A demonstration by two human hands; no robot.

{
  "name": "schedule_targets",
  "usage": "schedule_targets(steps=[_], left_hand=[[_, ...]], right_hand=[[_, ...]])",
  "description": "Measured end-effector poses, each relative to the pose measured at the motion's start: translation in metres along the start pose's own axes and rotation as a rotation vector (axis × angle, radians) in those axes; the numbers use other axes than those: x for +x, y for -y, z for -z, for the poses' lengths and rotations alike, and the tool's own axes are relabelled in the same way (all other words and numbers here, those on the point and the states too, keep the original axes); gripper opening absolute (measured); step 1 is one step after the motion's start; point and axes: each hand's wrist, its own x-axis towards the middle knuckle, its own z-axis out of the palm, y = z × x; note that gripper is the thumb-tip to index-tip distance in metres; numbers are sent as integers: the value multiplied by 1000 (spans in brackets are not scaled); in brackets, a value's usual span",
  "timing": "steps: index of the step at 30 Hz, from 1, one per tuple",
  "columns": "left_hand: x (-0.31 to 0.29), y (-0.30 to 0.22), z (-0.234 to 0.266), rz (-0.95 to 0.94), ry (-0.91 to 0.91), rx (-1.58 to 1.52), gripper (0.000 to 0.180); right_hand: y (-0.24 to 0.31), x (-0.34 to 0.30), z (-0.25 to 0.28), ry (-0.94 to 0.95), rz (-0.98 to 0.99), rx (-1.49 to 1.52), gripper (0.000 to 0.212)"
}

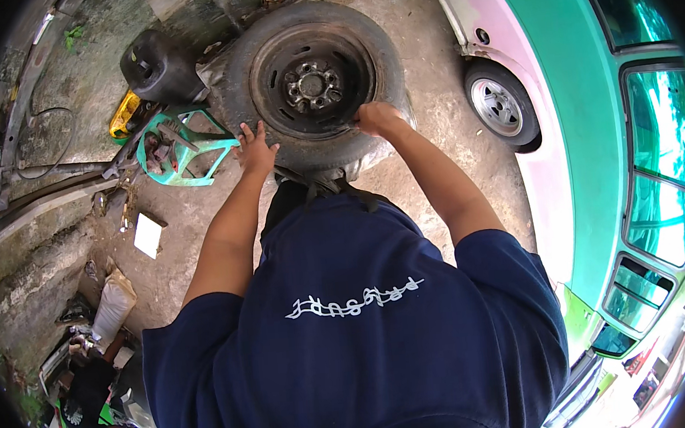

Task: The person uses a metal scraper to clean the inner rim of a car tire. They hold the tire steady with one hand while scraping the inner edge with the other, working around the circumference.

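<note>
A large dark tire [243, 81] with a rusty steel wheel rim [315, 119] lies in front of me. Its hub centre has several round holes around it. My left hand [254, 150] rests at the tire's near left edge, fingers spread, holding nothing. At the near right, where rubber meets rim, my right hand [379, 120] is closed in a fist. Something small and dark shows by its fingers along the rim edge; I cannot make out what it is.
A turquoise plastic stool [164, 173] with small items on it stands to the left, beside a black container [160, 67] and a yellow object [124, 114]. A green and pink vehicle [552, 117] stands at the right. A white sheet [148, 235] lies on the floor.
</note>
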Motion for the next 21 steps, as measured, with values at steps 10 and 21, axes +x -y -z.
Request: schedule_targets(steps=[10, 21], left_hand=[[-1, 16, 9, -69, 70, 27, 84], [4, 25, 39, -148, 163, 57, 81]], right_hand=[[7, -16, -8, -13, -135, 45, 33], [28, -25, -37, -112, -246, 190, 35]])
